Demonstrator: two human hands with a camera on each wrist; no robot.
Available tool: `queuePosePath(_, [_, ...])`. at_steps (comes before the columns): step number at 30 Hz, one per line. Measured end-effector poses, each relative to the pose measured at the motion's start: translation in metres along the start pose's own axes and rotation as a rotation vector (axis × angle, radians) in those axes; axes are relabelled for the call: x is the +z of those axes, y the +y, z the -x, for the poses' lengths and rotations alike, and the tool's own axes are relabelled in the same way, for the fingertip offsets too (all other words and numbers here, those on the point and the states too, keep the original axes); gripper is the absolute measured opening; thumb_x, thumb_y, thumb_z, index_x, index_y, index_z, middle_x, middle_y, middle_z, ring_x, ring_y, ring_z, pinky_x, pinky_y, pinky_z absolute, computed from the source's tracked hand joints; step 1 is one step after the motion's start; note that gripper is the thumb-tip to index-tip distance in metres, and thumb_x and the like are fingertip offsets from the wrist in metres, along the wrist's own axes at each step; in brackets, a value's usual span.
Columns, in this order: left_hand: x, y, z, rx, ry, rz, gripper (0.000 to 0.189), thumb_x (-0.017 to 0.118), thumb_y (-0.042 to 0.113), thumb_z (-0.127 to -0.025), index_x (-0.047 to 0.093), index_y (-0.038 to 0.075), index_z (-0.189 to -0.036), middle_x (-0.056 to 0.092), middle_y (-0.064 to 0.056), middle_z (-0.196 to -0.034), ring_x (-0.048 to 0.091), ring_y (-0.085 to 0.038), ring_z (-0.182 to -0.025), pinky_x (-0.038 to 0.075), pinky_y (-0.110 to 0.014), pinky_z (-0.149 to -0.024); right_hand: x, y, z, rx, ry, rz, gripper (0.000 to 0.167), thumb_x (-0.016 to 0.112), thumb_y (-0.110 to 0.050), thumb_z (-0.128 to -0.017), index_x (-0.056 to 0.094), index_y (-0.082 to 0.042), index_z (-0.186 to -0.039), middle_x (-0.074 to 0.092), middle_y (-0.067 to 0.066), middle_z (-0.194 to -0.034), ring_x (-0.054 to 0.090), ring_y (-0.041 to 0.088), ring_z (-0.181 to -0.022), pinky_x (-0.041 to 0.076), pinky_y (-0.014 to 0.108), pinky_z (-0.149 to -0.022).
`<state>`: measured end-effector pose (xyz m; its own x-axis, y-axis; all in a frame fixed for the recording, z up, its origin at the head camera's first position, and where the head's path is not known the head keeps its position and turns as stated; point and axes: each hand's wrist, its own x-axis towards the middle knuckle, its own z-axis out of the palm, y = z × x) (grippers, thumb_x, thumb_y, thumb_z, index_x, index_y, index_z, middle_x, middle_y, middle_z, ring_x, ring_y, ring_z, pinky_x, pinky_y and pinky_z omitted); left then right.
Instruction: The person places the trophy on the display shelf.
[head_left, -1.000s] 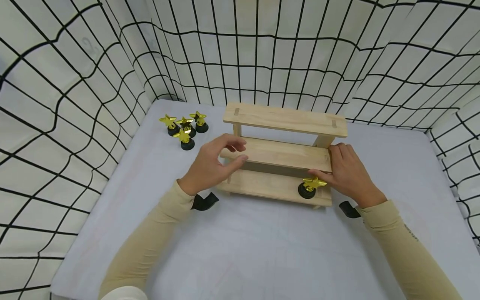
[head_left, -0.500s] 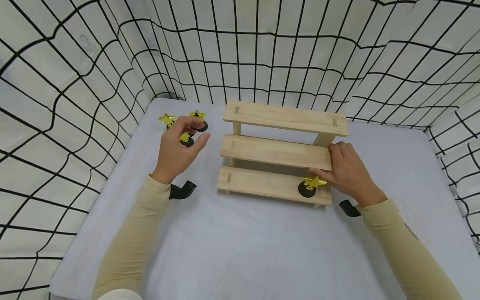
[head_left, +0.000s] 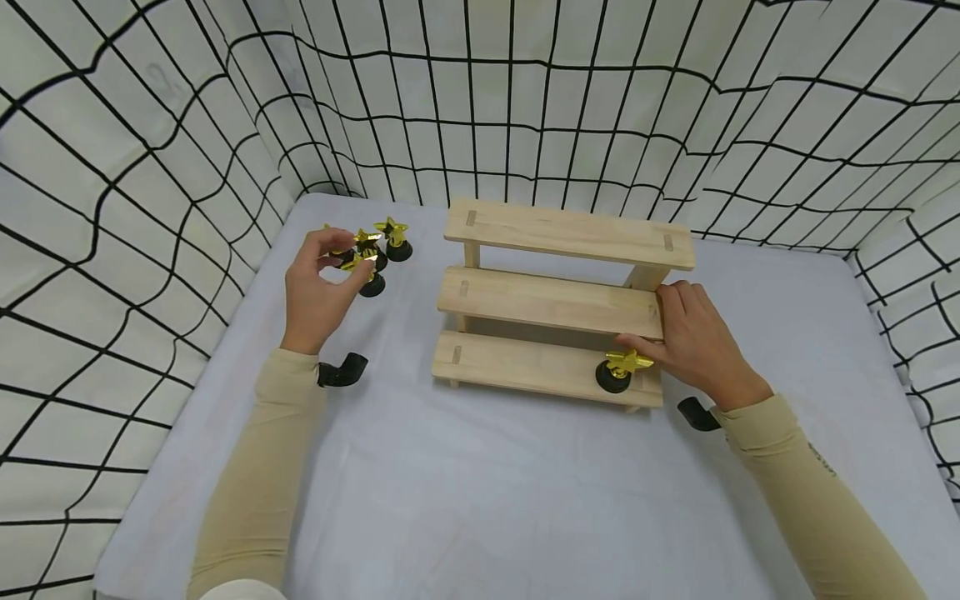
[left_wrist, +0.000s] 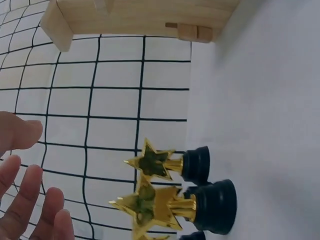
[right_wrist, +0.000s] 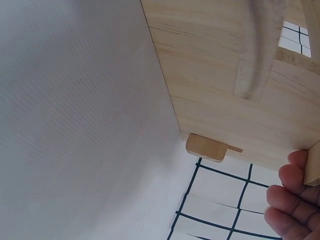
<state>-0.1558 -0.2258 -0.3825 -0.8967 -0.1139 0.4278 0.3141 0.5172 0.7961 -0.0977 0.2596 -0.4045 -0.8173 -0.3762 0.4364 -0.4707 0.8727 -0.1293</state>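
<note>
A three-step wooden shelf stands on the table. My right hand grips the right end of its middle board; in the right wrist view the fingertips curl against the wood. One gold star trophy with a black base is upright at the right of the lowest board, close to the right thumb. Over at the far left, my left hand is beside a cluster of several similar trophies, thumb and fingers spread apart. The left wrist view has the nearest trophy apart from that hand, which holds nothing.
White cloth covers the table. Black netting over pale walls encloses the back and both sides. A black wrist mount juts from the left sleeve, and another mount from the right.
My left hand has gone from the shelf's left side across to the trophies at the left, fingers still apart. The right hand keeps its hold on the shelf.
</note>
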Motion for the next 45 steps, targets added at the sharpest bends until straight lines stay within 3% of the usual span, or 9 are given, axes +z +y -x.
queuePosePath(3, [-0.002,-0.011,0.000,-0.038,-0.012,-0.002,0.043,0.078,0.010,-0.089,0.060,0.002,-0.127,0.065,-0.015,-0.123,0.060,-0.017,-0.115,0.047,-0.024,-0.097,0.000,0.000,0.000,0.003,-0.002,-0.003,0.105,0.026,-0.090,-0.090,0.052,0.010,-0.106,0.054,0.023,-0.092,0.050,0.038,-0.083,0.042,0.045,-0.070])
queuePosePath(6, [-0.002,-0.022,0.000,-0.079,-0.021,0.005,0.044,0.079,0.012,-0.089,0.059,0.003,-0.128,0.065,-0.014,-0.123,0.059,-0.022,-0.117,0.046,-0.027,-0.096,-0.001,-0.001,-0.001,0.005,-0.007,-0.003,0.105,0.026,-0.090,-0.089,0.052,0.010,-0.107,0.054,0.023,-0.092,0.049,0.038,-0.083,0.042,0.044,-0.070])
queuePosePath(14, [-0.002,-0.044,-0.003,-0.176,-0.034,0.030,0.048,0.081,0.011,-0.088,0.058,0.005,-0.130,0.064,-0.007,-0.123,0.057,-0.012,-0.114,0.046,-0.028,-0.096,-0.001,-0.002,-0.001,0.016,-0.015,-0.013,0.106,0.026,-0.091,-0.089,0.052,0.009,-0.109,0.053,0.022,-0.092,0.048,0.036,-0.083,0.041,0.043,-0.069])
queuePosePath(19, [-0.002,-0.053,-0.002,-0.248,-0.062,0.069,0.054,0.082,0.011,-0.086,0.055,0.006,-0.132,0.062,0.005,-0.118,0.056,-0.005,-0.113,0.046,-0.024,-0.097,0.000,-0.004,0.000,0.000,-0.003,-0.027,0.104,0.028,-0.090,-0.089,0.052,0.009,-0.108,0.054,0.023,-0.092,0.049,0.038,-0.083,0.043,0.045,-0.070])
queuePosePath(22, [0.000,-0.058,-0.002,-0.291,-0.082,0.104,0.057,0.083,0.009,-0.086,0.054,0.006,-0.135,0.058,0.013,-0.114,0.055,-0.001,-0.113,0.049,-0.027,-0.104,0.000,-0.005,0.000,-0.005,-0.004,-0.029,0.104,0.028,-0.089,-0.090,0.052,0.010,-0.109,0.054,0.023,-0.092,0.049,0.037,-0.083,0.042,0.045,-0.070])
queuePosePath(26, [0.003,-0.064,-0.002,-0.320,-0.093,0.155,0.057,0.082,0.007,-0.086,0.053,0.007,-0.135,0.057,0.015,-0.112,0.057,-0.001,-0.112,0.050,-0.035,-0.112,0.000,-0.005,0.000,0.004,-0.011,-0.028,0.104,0.027,-0.090,-0.089,0.052,0.010,-0.109,0.054,0.023,-0.093,0.049,0.036,-0.083,0.042,0.044,-0.070])
queuePosePath(31, [0.007,-0.071,-0.001,-0.362,-0.086,0.179,0.055,0.082,0.006,-0.086,0.054,0.010,-0.133,0.058,0.014,-0.114,0.059,-0.004,-0.107,0.053,-0.030,-0.108,-0.003,-0.003,-0.002,0.000,-0.019,-0.020,0.104,0.027,-0.090,-0.090,0.051,0.010,-0.108,0.054,0.024,-0.093,0.049,0.037,-0.083,0.042,0.045,-0.071])
queuePosePath(39, [0.013,-0.080,0.001,-0.354,-0.136,0.212,0.059,0.082,0.003,-0.086,0.052,0.003,-0.136,0.057,0.005,-0.126,0.058,-0.008,-0.115,0.050,-0.035,-0.117,-0.004,0.001,-0.001,0.035,-0.047,-0.027,0.107,0.025,-0.091,-0.088,0.052,0.010,-0.110,0.055,0.023,-0.095,0.050,0.036,-0.087,0.042,0.044,-0.072])
queuePosePath(45, [0.013,-0.086,0.001,-0.314,-0.124,0.221,0.057,0.081,-0.001,-0.086,0.053,-0.001,-0.135,0.057,0.011,-0.120,0.059,-0.007,-0.110,0.053,-0.031,-0.113,-0.001,0.000,0.000,0.012,-0.025,-0.029,0.105,0.028,-0.090,-0.089,0.051,0.010,-0.113,0.054,0.023,-0.094,0.049,0.036,-0.085,0.042,0.044,-0.071])
